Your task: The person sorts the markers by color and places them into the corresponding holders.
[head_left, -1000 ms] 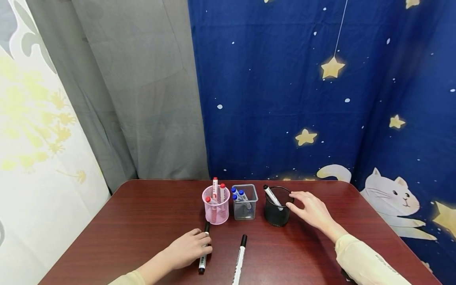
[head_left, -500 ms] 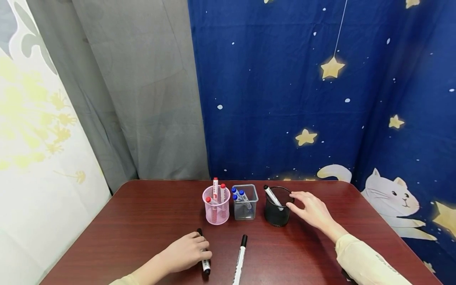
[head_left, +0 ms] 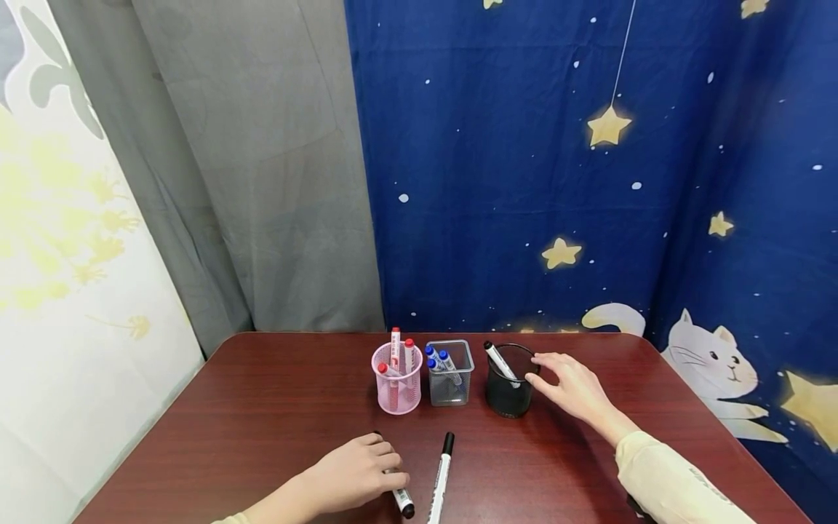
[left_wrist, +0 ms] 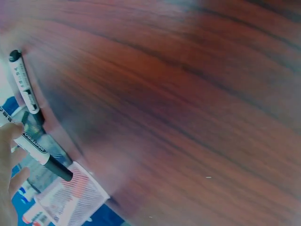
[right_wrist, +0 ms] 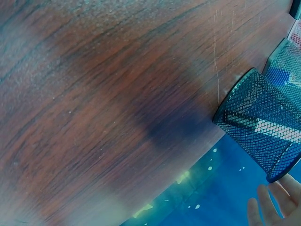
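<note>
My left hand [head_left: 356, 474] pinches a black-capped whiteboard marker [head_left: 403, 502] low over the table; the fingers hide its middle in the head view. In the left wrist view this marker [left_wrist: 35, 149] slants past the fingertips. To its right a second black-capped marker [head_left: 441, 486] lies on the table. My right hand [head_left: 575, 386] touches the rim of a black mesh pen cup [head_left: 507, 402] at its right side, its fingers fairly straight. One black-capped marker [head_left: 501, 362] leans inside that cup, which shows its mesh wall [right_wrist: 256, 120] in the right wrist view.
Left of the black cup stands a clear square container [head_left: 449, 394] with blue-capped markers. Beside it is a pink mesh cup [head_left: 399, 402] with red-capped markers. The dark red wooden table [head_left: 262, 407] ends at a curtain [head_left: 491, 182].
The marker in my left hand has turned, its near end swinging right toward the loose marker. The left hand has shifted slightly right and nearer. My right hand stays at the black cup.
</note>
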Tool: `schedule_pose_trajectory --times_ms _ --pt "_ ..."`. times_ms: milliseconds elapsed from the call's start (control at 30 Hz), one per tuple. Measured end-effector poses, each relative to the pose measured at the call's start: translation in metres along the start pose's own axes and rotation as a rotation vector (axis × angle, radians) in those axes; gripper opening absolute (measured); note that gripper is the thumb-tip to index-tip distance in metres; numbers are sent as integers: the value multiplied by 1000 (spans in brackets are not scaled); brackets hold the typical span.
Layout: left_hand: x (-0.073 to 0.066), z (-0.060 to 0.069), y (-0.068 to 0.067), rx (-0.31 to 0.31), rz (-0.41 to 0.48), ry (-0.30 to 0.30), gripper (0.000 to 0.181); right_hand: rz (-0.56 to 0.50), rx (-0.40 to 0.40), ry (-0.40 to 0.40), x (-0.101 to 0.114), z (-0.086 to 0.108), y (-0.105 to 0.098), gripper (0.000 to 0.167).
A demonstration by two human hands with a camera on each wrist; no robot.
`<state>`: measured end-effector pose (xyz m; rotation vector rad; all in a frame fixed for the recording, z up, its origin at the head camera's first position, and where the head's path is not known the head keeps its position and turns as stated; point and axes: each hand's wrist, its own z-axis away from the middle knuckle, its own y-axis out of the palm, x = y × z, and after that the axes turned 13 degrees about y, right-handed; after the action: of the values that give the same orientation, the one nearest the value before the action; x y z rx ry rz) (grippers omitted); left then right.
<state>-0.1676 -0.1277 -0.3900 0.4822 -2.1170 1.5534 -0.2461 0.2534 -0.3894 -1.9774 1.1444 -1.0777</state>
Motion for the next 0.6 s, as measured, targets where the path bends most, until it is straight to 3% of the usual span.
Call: schedule_pose_trajectory --times_ms 200,400,600 --pt "4 -16 -12 -52 26 4 25 0 5 6 2 0 -2 40" --pt "8 -32 -18 -70 150 -29 16 -1 -1 2 2 0 -3 40" --pt "12 -48 -24 -70 257 -53 28 -5 -3 -4 1 0 -3 40"
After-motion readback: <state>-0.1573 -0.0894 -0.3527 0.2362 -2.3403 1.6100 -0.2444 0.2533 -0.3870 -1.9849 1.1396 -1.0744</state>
